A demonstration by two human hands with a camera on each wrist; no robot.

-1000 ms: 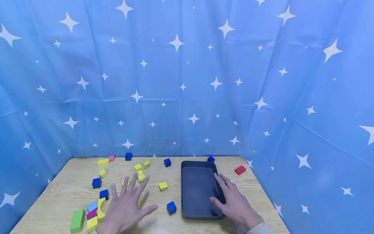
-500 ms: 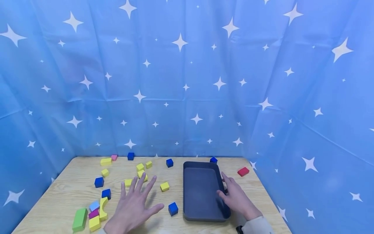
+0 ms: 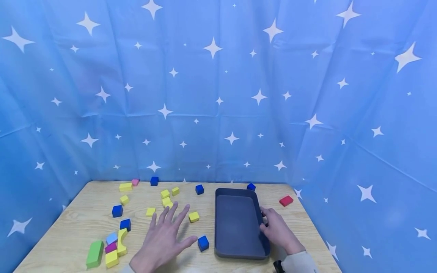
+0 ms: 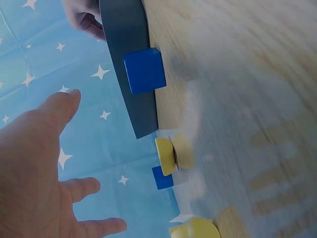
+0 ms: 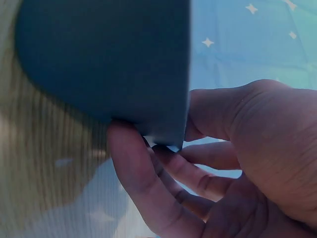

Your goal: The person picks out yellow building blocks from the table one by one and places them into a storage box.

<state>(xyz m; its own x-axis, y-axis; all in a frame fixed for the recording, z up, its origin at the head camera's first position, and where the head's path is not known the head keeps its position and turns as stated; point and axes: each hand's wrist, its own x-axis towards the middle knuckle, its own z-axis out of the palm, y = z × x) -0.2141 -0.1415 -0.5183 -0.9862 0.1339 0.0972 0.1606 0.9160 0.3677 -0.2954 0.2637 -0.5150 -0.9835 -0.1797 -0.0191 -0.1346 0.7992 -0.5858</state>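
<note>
A dark rectangular tray [image 3: 235, 227] lies on the right half of the wooden table. My right hand [image 3: 280, 231] grips its right wall, with the thumb over the rim on the inner side. In the right wrist view, fingers [image 5: 136, 163] curl against the outer side of the tray wall [image 5: 109, 59]. My left hand [image 3: 163, 239] hovers over the table left of the tray, fingers spread and holding nothing. A blue cube [image 3: 203, 243] sits between that hand and the tray. Just beyond lies a yellow block [image 3: 194, 217].
Several yellow blocks and blue cubes lie scattered on the left and at the back. A green block [image 3: 95, 254] and a yellow arch [image 3: 121, 242] are near the front left. A red block [image 3: 286, 201] lies right of the tray. Starry blue curtains [image 3: 218, 94] surround the table.
My right hand has gone from straight fingers over the tray's right edge to gripping its wall. The left hand stays spread, shifted slightly right in view. The head view has shifted a little.
</note>
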